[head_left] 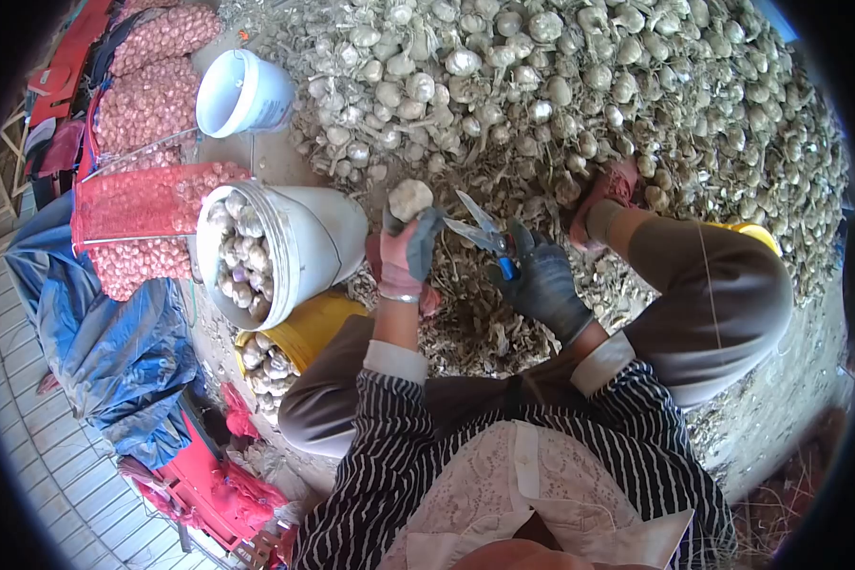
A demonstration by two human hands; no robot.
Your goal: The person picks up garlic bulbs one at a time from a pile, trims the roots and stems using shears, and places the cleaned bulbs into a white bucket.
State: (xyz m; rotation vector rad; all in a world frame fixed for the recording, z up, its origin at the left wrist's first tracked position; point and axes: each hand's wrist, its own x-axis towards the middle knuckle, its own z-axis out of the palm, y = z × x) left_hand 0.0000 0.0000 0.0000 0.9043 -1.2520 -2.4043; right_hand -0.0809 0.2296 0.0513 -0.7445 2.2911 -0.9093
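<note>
My left hand (407, 249), in a pink and grey glove, is closed around a garlic bulb (410, 200) that shows above the fingers. In a dark grey glove, my right hand (541, 285) grips pruning shears (508, 265) with blue handles. The shears' blades (480, 220) stand apart and point up and left, a little to the right of the bulb without touching it. Beneath both hands lie dry garlic stalks and trimmings (484, 318). The large white bucket (328, 228) to the left of my left hand holds several garlic bulbs (244, 252).
A great heap of garlic (579, 85) fills the far side. At the left stand a pale blue-white bucket (266, 95), a yellow bucket (328, 318) with bulbs, red mesh sacks of garlic (142, 114) and a blue tarp (114, 351). My bent legs (712, 285) flank the trimmings.
</note>
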